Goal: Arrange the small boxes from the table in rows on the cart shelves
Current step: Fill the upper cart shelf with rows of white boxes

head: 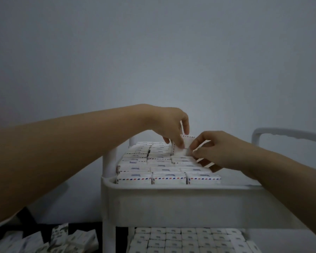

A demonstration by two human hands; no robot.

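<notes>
Both hands meet at the far right of the cart's top shelf [181, 189]; the left hand [169, 126] pinches an upright small box [185, 145], the right hand [214, 149] pinches beside it, holding more boxes; best to lower it flat, edges flush with the third row; three columns visible there, about eight deep; lower shelf [190, 240] is filled; loose boxes [62, 238] wait on the table.

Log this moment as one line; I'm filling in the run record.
step: placing box | left hand + right hand: both on upright box, far end of top shelf | lower shelf: rows filled | loose boxes: remain
</notes>
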